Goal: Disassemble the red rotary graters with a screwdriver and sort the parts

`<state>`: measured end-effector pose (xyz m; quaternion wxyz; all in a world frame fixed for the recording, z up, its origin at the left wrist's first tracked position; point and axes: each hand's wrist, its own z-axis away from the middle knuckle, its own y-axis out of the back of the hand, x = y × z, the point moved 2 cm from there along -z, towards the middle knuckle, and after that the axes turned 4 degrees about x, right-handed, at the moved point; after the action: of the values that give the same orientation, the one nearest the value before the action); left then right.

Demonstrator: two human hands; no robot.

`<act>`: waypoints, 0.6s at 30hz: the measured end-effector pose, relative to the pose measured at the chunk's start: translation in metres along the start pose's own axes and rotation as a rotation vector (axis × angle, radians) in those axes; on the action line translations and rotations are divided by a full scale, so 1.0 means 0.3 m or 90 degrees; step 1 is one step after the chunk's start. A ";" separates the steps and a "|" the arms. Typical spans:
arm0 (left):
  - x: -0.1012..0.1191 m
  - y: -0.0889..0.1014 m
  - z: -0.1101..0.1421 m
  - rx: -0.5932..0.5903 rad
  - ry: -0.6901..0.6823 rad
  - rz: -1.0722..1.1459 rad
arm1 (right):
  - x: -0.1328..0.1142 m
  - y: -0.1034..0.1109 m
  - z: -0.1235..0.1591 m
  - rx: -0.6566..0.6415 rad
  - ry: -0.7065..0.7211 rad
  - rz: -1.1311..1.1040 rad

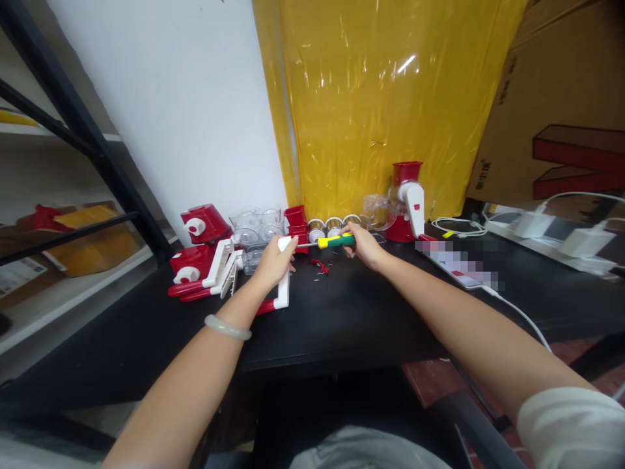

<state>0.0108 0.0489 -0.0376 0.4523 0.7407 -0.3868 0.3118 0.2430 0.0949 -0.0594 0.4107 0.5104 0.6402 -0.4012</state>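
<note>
My left hand [276, 264] is closed around the top of a white crank handle [283, 294], whose red grip [266, 306] points left near the tabletop. A screwdriver [336, 241] with a yellow and green handle lies level in my closed right hand [364, 246]. Its metal shaft reaches left to the crank handle's upper end; whether the tip sits in a screw cannot be made out. Small red parts [321, 266] and a few tiny screws lie below the screwdriver. More white crank handles [221, 266] with red grips rest left of my left hand.
Red grater bodies [208, 223] and clear plastic parts [256, 221] stand at the back left. Metal drums [334, 227] line the wall behind my hands. An upright rotary grater [406, 202] is at the back right, near a phone [452, 264] on a cable and a power strip [551, 244].
</note>
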 end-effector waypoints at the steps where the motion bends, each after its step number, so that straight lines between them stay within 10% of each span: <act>1: -0.001 0.000 0.000 0.000 -0.001 0.002 | -0.003 0.000 0.002 -0.001 0.011 0.007; 18: 0.012 0.003 0.007 0.000 0.001 0.000 | -0.030 -0.015 0.023 0.031 -0.093 -0.111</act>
<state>0.0120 0.0458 -0.0352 0.4525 0.7403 -0.3865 0.3128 0.2405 0.0849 -0.0529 0.4073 0.4316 0.6407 -0.4872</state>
